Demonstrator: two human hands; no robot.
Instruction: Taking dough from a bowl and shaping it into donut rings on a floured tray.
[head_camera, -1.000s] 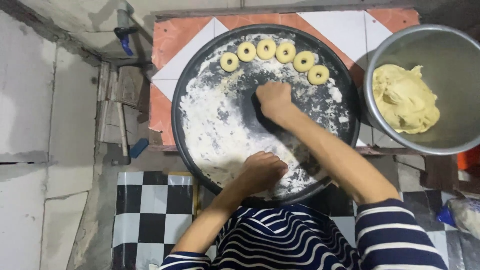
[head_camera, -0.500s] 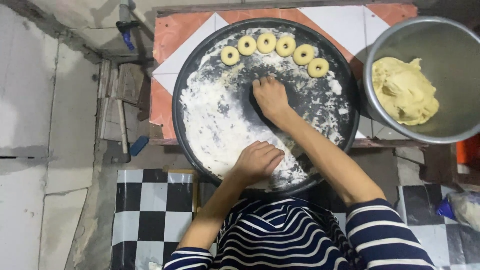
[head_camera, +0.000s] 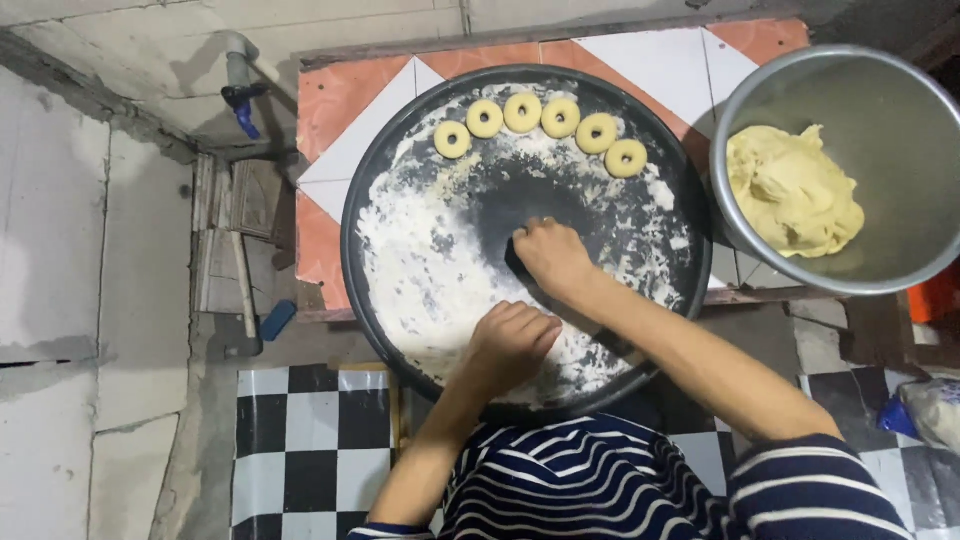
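Observation:
A round black tray (head_camera: 352, 262) dusted with white flour lies on an orange and white tiled top (head_camera: 345, 105). Several ring-shaped pieces of dough (head_camera: 522, 112) sit in an arc along its far rim. My right hand (head_camera: 550, 255) rests palm down on the dark middle of the tray with its fingers bent together; whatever lies under it is hidden. My left hand (head_camera: 512, 340) is curled into a loose fist on the floured near part of the tray, with nothing visible in it.
A metal bowl (head_camera: 880, 95) with a lump of pale yellow dough (head_camera: 790, 190) stands at the tray's right. A pipe with a blue tap (head_camera: 240, 100) and concrete slabs are on the left. Black and white checkered floor (head_camera: 300, 440) lies below.
My right hand has slid from the far part of the tray's middle toward me. My left hand has stayed near the front rim.

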